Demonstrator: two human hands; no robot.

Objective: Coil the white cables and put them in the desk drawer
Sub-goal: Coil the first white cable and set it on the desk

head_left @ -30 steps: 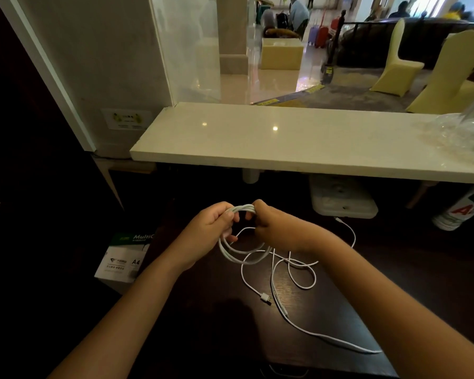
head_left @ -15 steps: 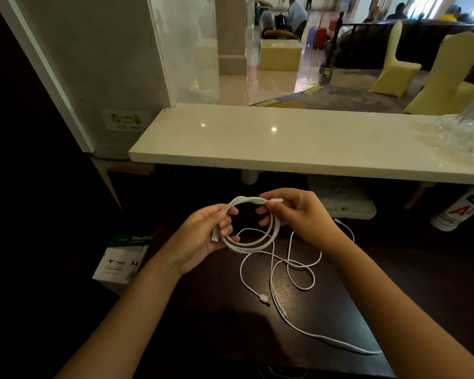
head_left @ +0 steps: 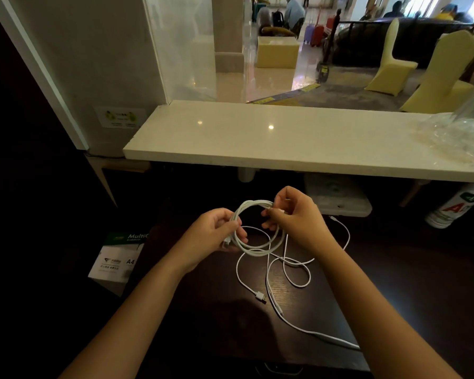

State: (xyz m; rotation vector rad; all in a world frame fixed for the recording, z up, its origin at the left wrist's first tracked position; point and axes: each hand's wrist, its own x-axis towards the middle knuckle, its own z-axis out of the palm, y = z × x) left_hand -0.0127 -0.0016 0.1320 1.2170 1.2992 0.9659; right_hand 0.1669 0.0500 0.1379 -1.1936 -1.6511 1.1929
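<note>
A white cable wound into a round coil hangs between my hands above the dark wooden desk. My left hand pinches the coil's left side, with a plug end showing under the fingers. My right hand grips the coil's upper right and the cable's other end. Loose white cables lie tangled on the desk below, one USB plug pointing toward me. A long strand runs off to the lower right. No drawer is visible, only a dark handle shape at the desk's front edge.
A pale stone counter overhangs the desk's back. Under it sit a white power strip and a red-and-white can. An A4 paper box stands at the left. Crumpled clear plastic lies on the counter's right end.
The bundle pressed between my hands has opened into a round coil. My right hand rose and turned, now holding the cable's end at the coil's top right.
</note>
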